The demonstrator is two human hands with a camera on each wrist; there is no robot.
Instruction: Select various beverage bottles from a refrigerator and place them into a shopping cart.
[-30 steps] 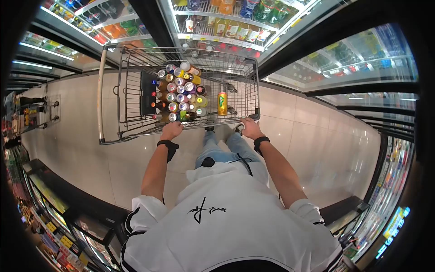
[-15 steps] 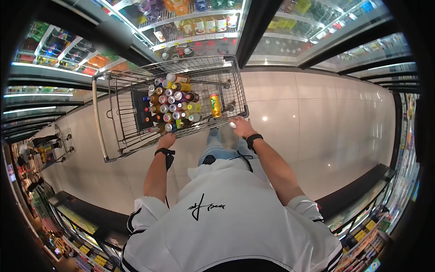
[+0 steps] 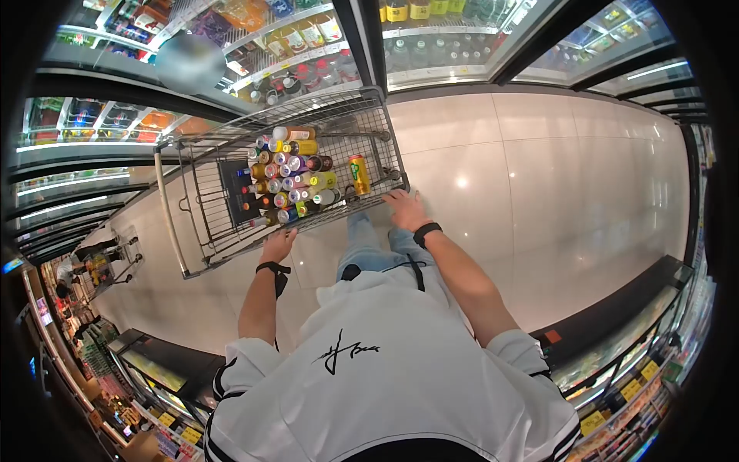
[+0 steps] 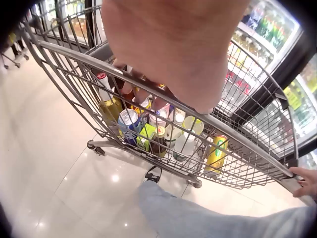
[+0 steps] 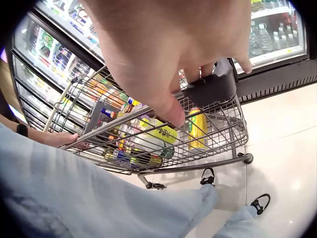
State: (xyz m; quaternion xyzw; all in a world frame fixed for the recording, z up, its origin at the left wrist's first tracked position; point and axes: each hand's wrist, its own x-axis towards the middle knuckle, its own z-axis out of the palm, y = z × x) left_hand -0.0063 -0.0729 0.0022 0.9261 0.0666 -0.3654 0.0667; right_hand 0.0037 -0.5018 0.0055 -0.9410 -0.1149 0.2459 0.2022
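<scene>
My left hand (image 3: 279,245) is at the near side rail of a metal shopping cart (image 4: 74,55), its fingers bent over the rail and down on the inner side. Beside it inside the cart, drink cans (image 4: 130,119) and bottles (image 4: 158,144) stand packed together. At the cart's front corner, my right hand (image 3: 406,209) holds the rim, its fingers over the dark corner piece (image 5: 210,89) and its thumb along the rail. A tall yellow can (image 3: 358,174) stands apart from the packed drinks, close to the right hand.
Glass-door drink coolers (image 3: 439,46) line the far side, close to the cart. The pale tiled floor (image 3: 570,169) stretches right. A low dark-edged case (image 3: 608,308) runs behind me. Another person with a cart (image 3: 100,266) is far left.
My body has turned, so the coolers and the far cart have shifted in view. The cart has swung with its front end slightly away and left. Both hands stay at its rim.
</scene>
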